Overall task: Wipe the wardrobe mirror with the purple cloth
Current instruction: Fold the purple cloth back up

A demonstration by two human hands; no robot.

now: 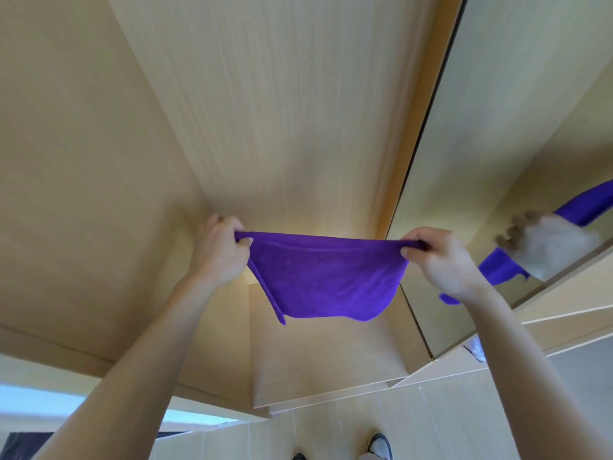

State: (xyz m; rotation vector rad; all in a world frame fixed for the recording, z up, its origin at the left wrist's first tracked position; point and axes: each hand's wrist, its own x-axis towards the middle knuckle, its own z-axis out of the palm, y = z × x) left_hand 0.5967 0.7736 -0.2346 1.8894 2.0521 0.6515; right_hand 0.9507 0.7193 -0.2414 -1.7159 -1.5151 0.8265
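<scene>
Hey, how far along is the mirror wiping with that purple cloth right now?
Done: the purple microfibre cloth is picked up. In hand: the left hand and right hand each pinch a top corner, stretching it out in front of the pale wooden wardrobe panel. Left: the wardrobe mirror on the right only reflects the cloth; the cloth is not touching it, so wiping has not visibly begun.

No legible text, labels, brands, numbers or signs in view: none on cloth [326,277], wardrobe panels [265,111] or mirror [517,127].
</scene>
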